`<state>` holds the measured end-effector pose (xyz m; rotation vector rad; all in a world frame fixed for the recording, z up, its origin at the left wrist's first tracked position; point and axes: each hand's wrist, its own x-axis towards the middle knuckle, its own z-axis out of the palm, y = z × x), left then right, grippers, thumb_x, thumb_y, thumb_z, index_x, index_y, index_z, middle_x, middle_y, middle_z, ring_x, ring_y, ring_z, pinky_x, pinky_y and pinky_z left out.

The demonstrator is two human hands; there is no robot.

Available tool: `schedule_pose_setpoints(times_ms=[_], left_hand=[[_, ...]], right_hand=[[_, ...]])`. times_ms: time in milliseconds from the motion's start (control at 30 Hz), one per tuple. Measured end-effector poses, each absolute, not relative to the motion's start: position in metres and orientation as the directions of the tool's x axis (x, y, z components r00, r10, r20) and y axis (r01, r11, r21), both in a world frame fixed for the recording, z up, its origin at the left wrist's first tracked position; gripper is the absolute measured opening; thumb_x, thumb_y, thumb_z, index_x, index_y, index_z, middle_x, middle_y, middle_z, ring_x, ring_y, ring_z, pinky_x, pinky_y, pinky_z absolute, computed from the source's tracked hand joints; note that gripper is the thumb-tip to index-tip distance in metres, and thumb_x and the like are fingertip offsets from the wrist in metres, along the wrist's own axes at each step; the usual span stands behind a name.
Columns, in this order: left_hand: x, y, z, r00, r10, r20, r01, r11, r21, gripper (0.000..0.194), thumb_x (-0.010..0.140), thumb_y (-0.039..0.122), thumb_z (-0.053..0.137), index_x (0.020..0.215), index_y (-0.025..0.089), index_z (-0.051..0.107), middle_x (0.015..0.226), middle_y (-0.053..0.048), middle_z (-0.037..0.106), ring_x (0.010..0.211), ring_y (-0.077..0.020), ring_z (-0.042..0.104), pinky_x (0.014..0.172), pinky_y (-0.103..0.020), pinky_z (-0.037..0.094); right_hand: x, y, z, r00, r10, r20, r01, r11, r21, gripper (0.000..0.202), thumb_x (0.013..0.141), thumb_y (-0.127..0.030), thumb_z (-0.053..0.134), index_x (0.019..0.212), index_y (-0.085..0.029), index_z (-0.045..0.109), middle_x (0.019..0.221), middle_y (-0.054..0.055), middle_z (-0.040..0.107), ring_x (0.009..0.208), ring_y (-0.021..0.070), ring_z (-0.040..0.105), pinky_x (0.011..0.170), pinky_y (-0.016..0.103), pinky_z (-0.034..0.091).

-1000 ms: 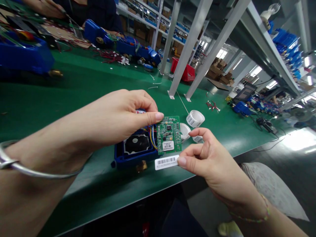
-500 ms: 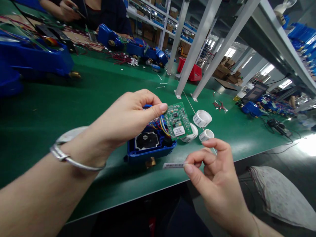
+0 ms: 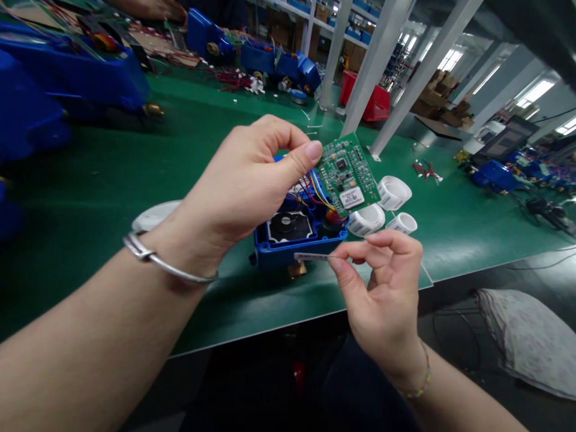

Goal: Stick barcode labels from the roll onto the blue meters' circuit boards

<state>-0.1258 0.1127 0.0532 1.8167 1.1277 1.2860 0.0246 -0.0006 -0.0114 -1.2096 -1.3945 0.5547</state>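
Note:
Between thumb and fingers, my left hand (image 3: pixel 261 174) grips the upper left edge of a green circuit board (image 3: pixel 347 171), tilted above a blue housing (image 3: pixel 299 247). The board bears a white label, and coloured wires run down beside it into the housing. Inside the open housing is a black part (image 3: pixel 290 226); a brass fitting (image 3: pixel 297 270) sticks out at its front. My right hand (image 3: pixel 382 288) pinches the right end of a narrow barcode strip (image 3: pixel 311 257), which lies in front of the housing's near wall.
Rolls of white labels (image 3: pixel 395 192) stand right of the housing. Metal posts (image 3: pixel 378 60) rise behind, near a red bin (image 3: pixel 377 103). More blue housings (image 3: pixel 90 78) sit at the left and back. Another person's hand (image 3: pixel 155 9) shows at the top left.
The view has shifted, so the bench items appear further right and higher. My right hand has brought the strip closer to the housing, and the strip is now seen more edge-on.

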Motion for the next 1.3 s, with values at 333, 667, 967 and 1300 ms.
schedule_pose_setpoints(times_ms=[333,667,967,1300], left_hand=[[-0.128,0.119,0.052,0.147,0.901,0.407,0.325,-0.433,0.841,0.016,0.085,0.035,0.066,0.075,0.022,0.066,0.087,0.001,0.065,0.082,-0.0157,0.059,0.070,-0.028,0.042],[-0.128,0.120,0.052,0.154,0.879,0.452,0.362,-0.476,0.801,0.018,0.085,0.035,0.065,0.074,0.022,0.066,0.090,0.001,0.067,0.089,-0.0173,0.062,0.079,-0.029,0.044],[-0.128,0.120,0.050,0.136,0.870,0.474,0.329,-0.491,0.807,0.015,0.084,0.034,0.068,0.077,0.021,0.068,0.088,0.001,0.067,0.083,-0.0159,0.062,0.073,-0.027,0.043],[-0.132,0.119,0.053,0.190,0.870,0.454,0.402,-0.491,0.773,0.021,0.089,0.036,0.062,0.074,0.021,0.062,0.100,-0.001,0.065,0.093,-0.0162,0.059,0.086,-0.030,0.043]], right_hand=[[0.020,0.001,-0.013,0.190,0.888,0.419,0.329,0.345,-0.879,0.038,0.089,-0.010,0.063,0.110,-0.031,0.040,0.089,-0.004,0.068,0.087,0.0174,0.070,0.088,0.038,0.047],[0.019,0.001,-0.015,0.256,0.887,0.383,0.402,0.263,-0.877,0.035,0.089,-0.017,0.067,0.107,-0.031,0.040,0.090,-0.001,0.073,0.094,0.0241,0.069,0.092,0.047,0.044],[0.013,0.003,-0.007,0.315,0.885,0.342,0.418,0.194,-0.887,0.041,0.085,-0.022,0.071,0.110,-0.031,0.039,0.086,0.000,0.073,0.091,0.0259,0.066,0.090,0.047,0.044],[0.005,0.022,-0.008,0.382,0.871,0.309,0.486,0.096,-0.869,0.088,0.062,-0.055,0.088,0.130,-0.021,0.044,0.122,0.012,0.057,0.115,0.0308,0.054,0.104,0.050,0.040]])
